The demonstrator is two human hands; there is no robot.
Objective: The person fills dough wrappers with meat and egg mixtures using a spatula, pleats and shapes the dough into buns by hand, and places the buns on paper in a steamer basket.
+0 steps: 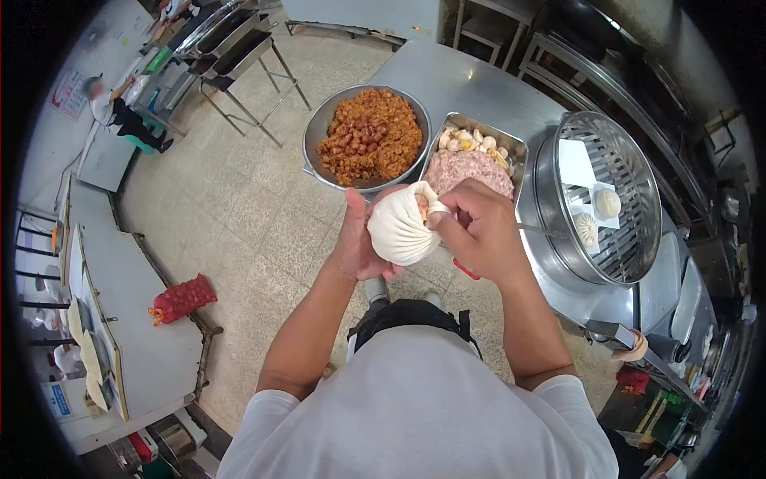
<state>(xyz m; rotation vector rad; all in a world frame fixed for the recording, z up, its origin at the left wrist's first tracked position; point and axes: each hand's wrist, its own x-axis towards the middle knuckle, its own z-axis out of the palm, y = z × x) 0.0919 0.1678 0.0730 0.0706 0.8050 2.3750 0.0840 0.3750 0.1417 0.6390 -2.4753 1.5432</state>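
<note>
A pleated bun of white dough rests in my left hand, whose fingers curl under and around it. Its top is partly open, and orange-brown filling shows in the gap. My right hand pinches the dough's rim between thumb and fingers. A thin metal rod or handle sticks out from behind the right hand toward the steamer; its other end is hidden. Just beyond my hands are a metal bowl of reddish-brown filling and a metal tray with pink minced meat and pale rounded pieces.
On the right, a round steamer holds two buns on paper squares and a bare paper sheet. All stand on a steel table. A red net sack lies at left. A person sits far left.
</note>
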